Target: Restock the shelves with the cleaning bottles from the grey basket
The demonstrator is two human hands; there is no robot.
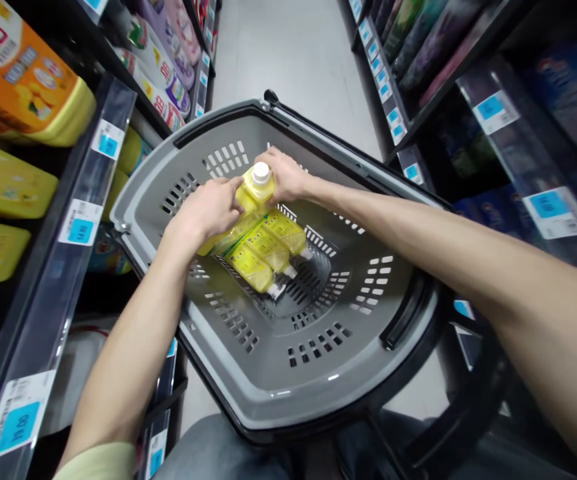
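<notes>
A yellow bottle (252, 193) with a white screw cap is inside the grey shopping basket (318, 393), cap toward me. My right hand (285, 175) wraps around its far right side, near the cap. My left hand (211, 212) grips it from the left, fingers curled against its shoulder; part of the bottle is hidden behind this hand. Beside the bottle, on the basket's floor, three yellow refill pouches (267, 253) with clear spouts lie side by side, spouts pointing toward the lower right.
Shelves line both sides of the aisle (293, 47). On the left stand an orange-labelled jug (23, 80), yellow bottles (11, 177) and white and purple bottles (161, 67). Price tags (548, 205) edge the right shelf. The basket's black handle (468, 400) is near my legs.
</notes>
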